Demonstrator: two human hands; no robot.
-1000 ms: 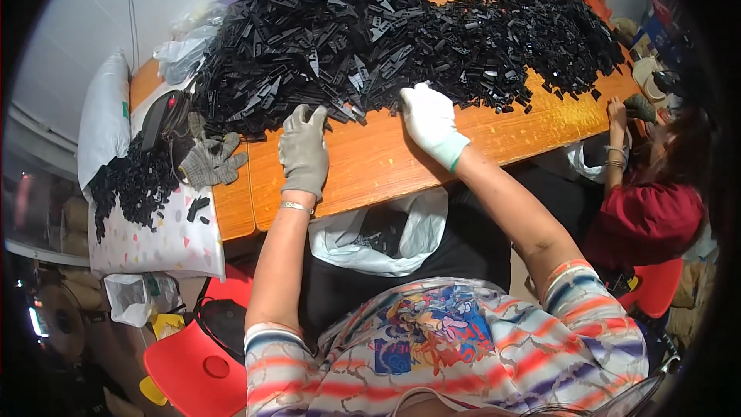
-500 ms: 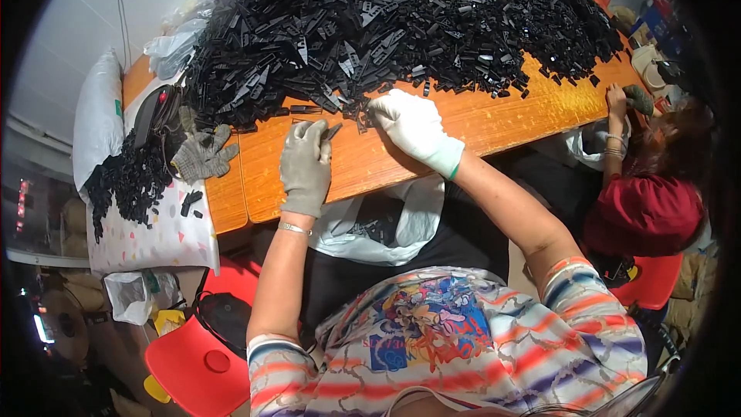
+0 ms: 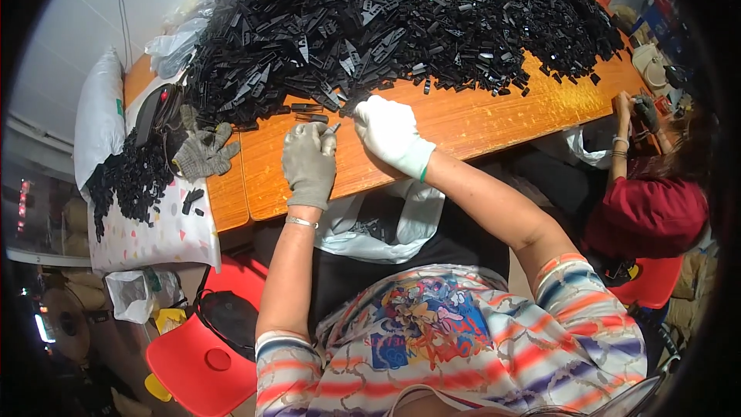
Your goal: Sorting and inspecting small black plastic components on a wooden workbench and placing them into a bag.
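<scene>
Visibly, left hand (image 3: 309, 162) pinches just 1 black piece (image 3: 335, 127); right hand (image 3: 391, 136) curls, contents unclear.

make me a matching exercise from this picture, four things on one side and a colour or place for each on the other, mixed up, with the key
1. left hand
2. right hand
3. large heap of parts
4. chair at lower left

A. red
B. gloved in white
C. black, piled on the wooden table
D. gloved in grey

Pairs: 1-D, 2-B, 3-C, 4-A
</scene>
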